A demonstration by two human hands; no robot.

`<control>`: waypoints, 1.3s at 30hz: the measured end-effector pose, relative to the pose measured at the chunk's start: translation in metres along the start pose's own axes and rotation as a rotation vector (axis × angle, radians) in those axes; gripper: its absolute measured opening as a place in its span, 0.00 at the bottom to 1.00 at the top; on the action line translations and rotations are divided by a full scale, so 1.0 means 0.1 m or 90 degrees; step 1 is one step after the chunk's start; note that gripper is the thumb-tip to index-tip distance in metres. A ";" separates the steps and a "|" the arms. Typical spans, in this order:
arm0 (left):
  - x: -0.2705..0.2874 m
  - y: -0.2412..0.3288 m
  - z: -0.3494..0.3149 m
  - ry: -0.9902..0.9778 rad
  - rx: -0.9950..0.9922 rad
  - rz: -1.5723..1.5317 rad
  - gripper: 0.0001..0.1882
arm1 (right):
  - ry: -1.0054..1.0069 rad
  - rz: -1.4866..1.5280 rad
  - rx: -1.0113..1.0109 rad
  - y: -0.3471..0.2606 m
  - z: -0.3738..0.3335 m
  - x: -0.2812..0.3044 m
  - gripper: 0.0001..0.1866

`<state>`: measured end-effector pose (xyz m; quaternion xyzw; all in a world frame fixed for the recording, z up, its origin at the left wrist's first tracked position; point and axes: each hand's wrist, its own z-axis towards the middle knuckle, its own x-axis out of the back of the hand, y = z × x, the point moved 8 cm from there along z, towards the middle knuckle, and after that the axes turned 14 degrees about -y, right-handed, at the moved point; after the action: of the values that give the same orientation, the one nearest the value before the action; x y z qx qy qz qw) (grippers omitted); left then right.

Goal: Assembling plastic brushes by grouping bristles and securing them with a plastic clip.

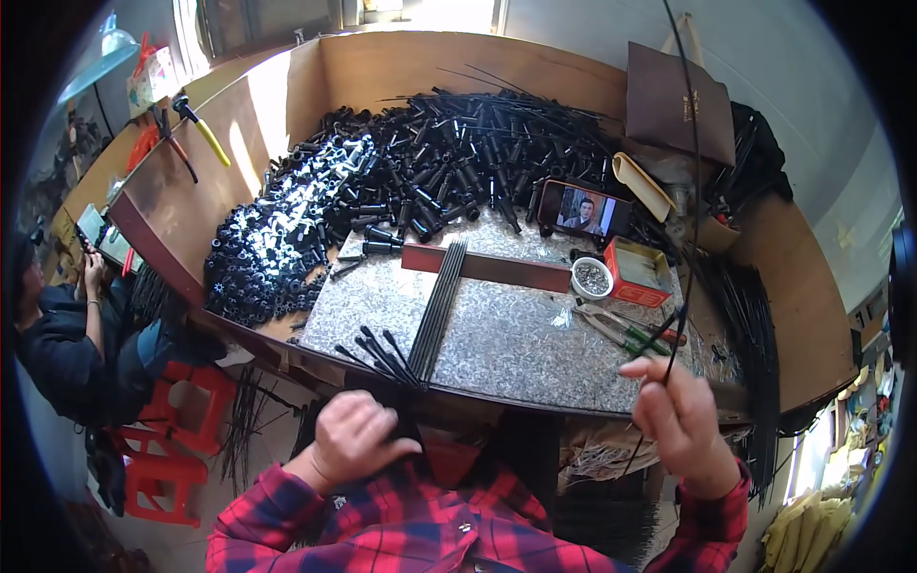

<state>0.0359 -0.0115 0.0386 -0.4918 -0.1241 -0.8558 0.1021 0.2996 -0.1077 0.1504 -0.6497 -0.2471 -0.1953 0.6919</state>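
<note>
Black rod [698, 181], slim, smooth and bowed, pinched in my right grip [681, 420] by the speckled desk [506, 349]! Left grip [355, 437] curls; whether it's clenched, I can't tell.

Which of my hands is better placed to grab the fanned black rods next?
Probably your left hand: it is nearer the fanned rods and looks empty, while your right hand holds a long thin strand.

Worn on your head, the left of the paired fisheyes looks steeply down and forward, upright, over your shirt front [420, 535]; your left hand [355, 435] and right hand [680, 420] lie close, the benchtop [516, 349] just beyond, the wooden back panel [468, 65] farther off.
</note>
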 end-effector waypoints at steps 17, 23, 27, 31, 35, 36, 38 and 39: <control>-0.84 -0.31 0.69 -0.301 0.017 -0.023 0.44 | -0.015 0.123 -0.020 0.41 1.53 -0.10 0.13; -0.88 -0.37 0.69 -0.322 0.015 -0.004 0.44 | -0.107 -0.029 0.008 0.69 0.99 -1.09 0.07; -0.86 -0.40 0.65 -0.342 0.021 0.004 0.47 | -0.051 -0.094 0.099 0.78 0.79 -1.53 0.07; -0.79 -0.43 0.70 -0.378 0.034 -0.048 0.52 | 0.007 -0.097 0.123 0.77 0.67 -1.75 0.06; -0.81 -0.46 0.72 -0.373 0.039 -0.099 0.55 | -0.034 -0.073 0.007 1.13 0.65 -2.03 0.06; -0.81 -0.45 0.71 -0.375 0.035 -0.098 0.55 | -0.063 -0.086 -0.033 1.25 0.65 -2.12 0.07; -0.81 -0.44 0.73 -0.385 0.035 -0.075 0.58 | -0.055 -0.093 -0.034 1.43 0.64 -2.26 0.08; -0.78 -0.42 0.75 -0.387 0.050 -0.075 0.56 | -0.053 -0.100 -0.029 1.49 0.65 -2.32 0.10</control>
<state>0.1237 0.0558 0.0026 -0.7126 -0.2102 -0.6687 0.0297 0.1958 -0.0426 -0.1054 -0.6517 -0.3212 -0.2270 0.6485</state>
